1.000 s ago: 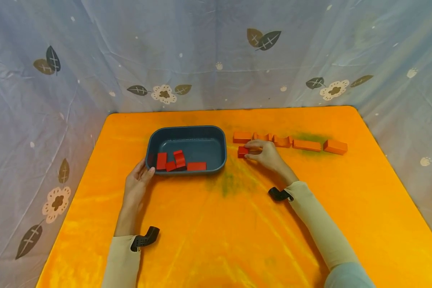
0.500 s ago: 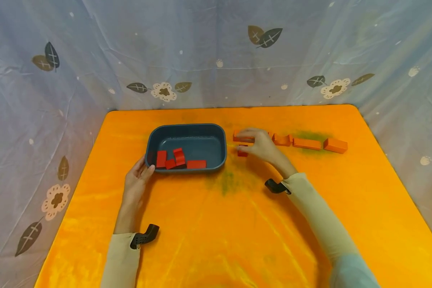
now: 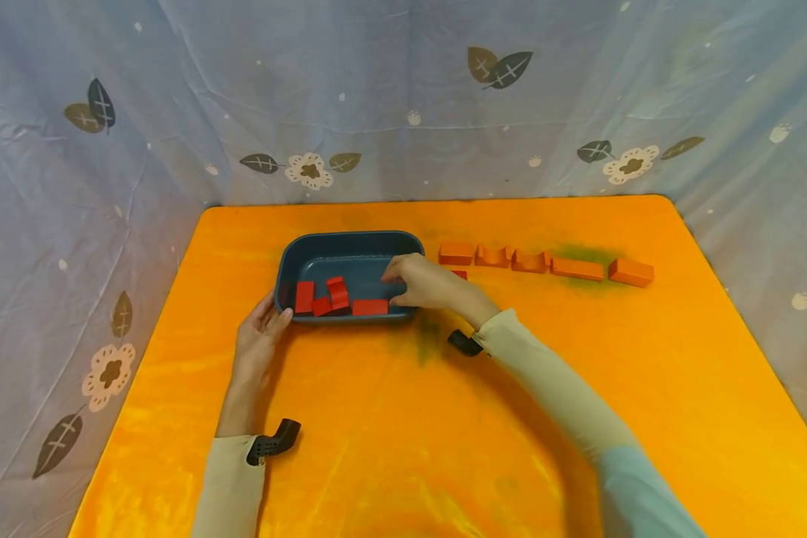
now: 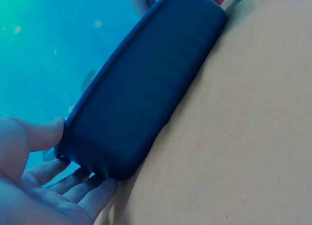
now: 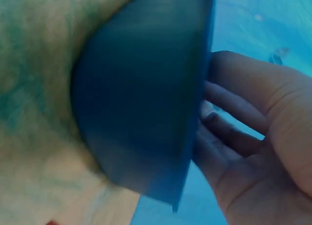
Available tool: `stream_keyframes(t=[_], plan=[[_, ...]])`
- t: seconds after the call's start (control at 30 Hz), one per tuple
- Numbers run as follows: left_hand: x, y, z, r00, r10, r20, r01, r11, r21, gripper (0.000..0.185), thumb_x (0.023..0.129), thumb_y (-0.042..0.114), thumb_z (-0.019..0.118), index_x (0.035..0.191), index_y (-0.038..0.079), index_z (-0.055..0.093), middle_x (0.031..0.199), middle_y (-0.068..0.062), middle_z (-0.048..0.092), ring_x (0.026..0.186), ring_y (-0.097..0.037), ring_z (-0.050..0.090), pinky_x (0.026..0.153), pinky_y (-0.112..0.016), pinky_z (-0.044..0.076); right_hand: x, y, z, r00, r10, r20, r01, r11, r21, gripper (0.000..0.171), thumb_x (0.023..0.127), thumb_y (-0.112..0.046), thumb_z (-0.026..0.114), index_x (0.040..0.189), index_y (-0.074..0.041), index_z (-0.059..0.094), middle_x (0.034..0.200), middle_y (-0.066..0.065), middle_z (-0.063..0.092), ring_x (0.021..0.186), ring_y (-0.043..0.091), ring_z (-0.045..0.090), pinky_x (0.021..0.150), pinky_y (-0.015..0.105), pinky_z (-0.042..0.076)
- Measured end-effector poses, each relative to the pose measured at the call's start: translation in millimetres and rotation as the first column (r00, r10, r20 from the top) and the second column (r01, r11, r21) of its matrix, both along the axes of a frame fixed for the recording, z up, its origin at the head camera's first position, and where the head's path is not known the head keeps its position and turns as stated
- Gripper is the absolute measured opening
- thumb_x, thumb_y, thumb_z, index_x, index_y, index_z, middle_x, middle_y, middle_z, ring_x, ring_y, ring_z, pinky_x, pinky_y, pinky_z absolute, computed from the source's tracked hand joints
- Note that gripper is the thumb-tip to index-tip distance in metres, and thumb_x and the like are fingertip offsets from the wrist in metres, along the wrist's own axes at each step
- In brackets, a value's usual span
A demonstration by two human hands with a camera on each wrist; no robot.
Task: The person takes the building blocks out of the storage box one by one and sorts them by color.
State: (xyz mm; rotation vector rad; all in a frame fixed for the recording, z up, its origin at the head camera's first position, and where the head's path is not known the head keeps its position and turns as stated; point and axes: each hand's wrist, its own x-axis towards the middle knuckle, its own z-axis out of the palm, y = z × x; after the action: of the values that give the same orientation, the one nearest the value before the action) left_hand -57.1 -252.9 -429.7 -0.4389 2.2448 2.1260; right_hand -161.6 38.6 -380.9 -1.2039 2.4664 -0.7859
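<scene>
While the blue tray (image 3: 350,243) on the orange worktop (image 3: 444,418) is steadied at its left corner by the left hand (image 3: 258,340) with relaxed fingers, the right hand (image 3: 422,282) is seen over its right rim; left wrist view: tray wall (image 4: 146,88) touched by straight fingers (image 4: 73,178); right wrist view: fingers (image 5: 234,118) loosely extended inside the tray (image 5: 141,103), nothing gripped.

Right hand (image 3: 422,284) now over tray (image 3: 350,243)

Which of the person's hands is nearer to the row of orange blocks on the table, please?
The right hand, over the blue tray's right end, just left of the row of orange blocks. The left hand rests at the tray's far left corner.
</scene>
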Motion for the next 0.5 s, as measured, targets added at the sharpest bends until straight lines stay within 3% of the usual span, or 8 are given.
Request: stream_keyframes(t=[0.17, 0.37, 0.5], plan=[[-0.6, -1.0, -1.2, 1.000, 0.000, -0.001, 0.000, 1.000, -0.007, 0.061, 0.100, 0.013, 0.056, 0.155, 0.009, 0.029, 0.159, -0.007, 0.029, 0.145, -0.019, 0.028, 0.113, -0.026, 0.034, -1.7, -15.7, -10.4, 0.999, 0.034, -0.012, -0.032, 0.995, 0.094, 0.027, 0.085, -0.008, 0.077, 0.110, 0.000, 0.073, 0.107, 0.011, 0.070, 0.093, 0.023, 0.065, 0.083, 0.029, 0.056], [-2.5, 0.4, -1.9, 1.000, 0.002, 0.005, -0.002, 1.000, 0.002, 0.062, 0.100, 0.014, 0.058, 0.155, 0.011, 0.029, 0.159, -0.006, 0.028, 0.145, -0.018, 0.027, 0.115, -0.030, 0.031, -3.1, -23.0, -18.0, 0.999, 0.052, -0.005, -0.052, 0.994, 0.097, 0.008, 0.085, -0.003, 0.075, 0.092, -0.003, 0.076, 0.085, 0.005, 0.070, 0.073, 0.018, 0.058, 0.070, 0.026, 0.053], [-1.3, -0.5, -1.3, 1.000, 0.005, 0.000, -0.005, 1.000, -0.010, 0.062, 0.100, 0.014, 0.057, 0.155, 0.011, 0.029, 0.159, -0.006, 0.028, 0.146, -0.018, 0.026, 0.115, -0.032, 0.030, -3.8, -25.8, -20.4, 1.000, 0.029, 0.004, -0.029, 0.993, 0.111, 0.012, 0.084, -0.003, 0.076, 0.096, -0.003, 0.075, 0.089, 0.006, 0.071, 0.076, 0.018, 0.058, 0.073, 0.027, 0.054]])
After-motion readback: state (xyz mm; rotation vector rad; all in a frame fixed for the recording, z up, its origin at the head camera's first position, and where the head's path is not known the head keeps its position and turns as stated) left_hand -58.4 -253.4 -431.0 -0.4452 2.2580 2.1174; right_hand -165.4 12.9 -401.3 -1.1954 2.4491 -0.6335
